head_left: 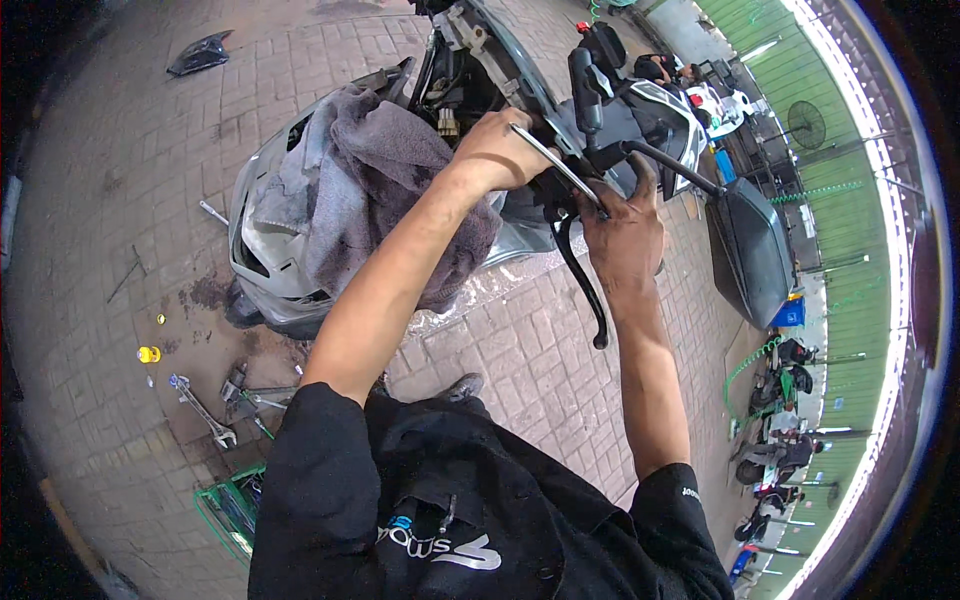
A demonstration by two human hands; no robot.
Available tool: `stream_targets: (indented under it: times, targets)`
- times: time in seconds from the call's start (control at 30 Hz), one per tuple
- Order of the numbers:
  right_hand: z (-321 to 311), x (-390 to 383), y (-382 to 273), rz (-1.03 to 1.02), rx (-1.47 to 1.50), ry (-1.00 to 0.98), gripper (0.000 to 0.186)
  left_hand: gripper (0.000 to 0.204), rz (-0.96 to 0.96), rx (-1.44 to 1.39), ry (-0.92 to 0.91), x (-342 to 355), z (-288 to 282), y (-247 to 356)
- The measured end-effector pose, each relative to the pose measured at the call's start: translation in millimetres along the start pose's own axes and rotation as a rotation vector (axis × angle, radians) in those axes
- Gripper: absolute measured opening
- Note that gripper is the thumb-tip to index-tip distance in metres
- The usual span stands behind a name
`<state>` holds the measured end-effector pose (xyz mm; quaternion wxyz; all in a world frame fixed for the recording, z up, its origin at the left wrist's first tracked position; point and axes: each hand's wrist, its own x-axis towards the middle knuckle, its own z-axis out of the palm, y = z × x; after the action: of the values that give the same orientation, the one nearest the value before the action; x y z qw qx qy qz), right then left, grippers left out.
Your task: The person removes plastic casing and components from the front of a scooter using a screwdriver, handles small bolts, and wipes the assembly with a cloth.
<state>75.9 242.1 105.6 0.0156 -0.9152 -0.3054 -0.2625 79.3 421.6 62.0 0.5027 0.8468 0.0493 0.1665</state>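
At upper centre of the frame, a silver rod (560, 168) is slanting down rightward, its upper end lying by my left hand (500, 152), its lower end meeting my right hand (626, 240). My fingers are curling; I cannot tell what they are gripping. A brake lever (582, 282) is hanging below, paving (510, 350) showing beyond.

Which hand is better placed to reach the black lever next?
Probably the right hand: it sits beside the black lever, while the left hand is farther away, near the towel.

Free gap between towel (385, 150) and lever (583, 282)
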Motion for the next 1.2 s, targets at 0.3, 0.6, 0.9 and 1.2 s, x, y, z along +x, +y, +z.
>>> stream_targets:
  times: [0.3, 0.6, 0.9, 1.2]
  targets:
    - [0, -1, 3, -0.01, -0.025, -0.042, 0.023, 0.047, -0.033, 0.04, 0.052, -9, 0, 12]
    - [-9, -2, -5, 0.044, 0.016, -0.157, 0.031, 0.053, -0.155, 0.079, 0.01, -9, 4, 12]
    - [-19, 4, -6, 0.029, -0.006, -0.252, 0.036, 0.047, -0.126, 0.081, 0.159, -11, 18, 14]
    - [-42, -49, 24, 0.024, 0.472, -0.124, 0.033, 0.044, 0.072, -0.065, 0.31, -36, 3, -5]
